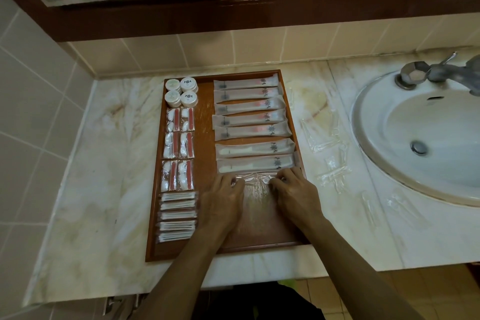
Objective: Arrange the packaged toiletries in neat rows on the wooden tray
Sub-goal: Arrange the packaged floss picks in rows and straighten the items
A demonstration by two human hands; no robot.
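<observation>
Both hands pinch a clear packet on the tray: the left hand holds its left end, the right hand its right end. It lies just below seven long sachets stacked in a column. Left of those sit round jars, small packs and swab packs (all in rows). More clear packets lie on the table beside a sink.
</observation>
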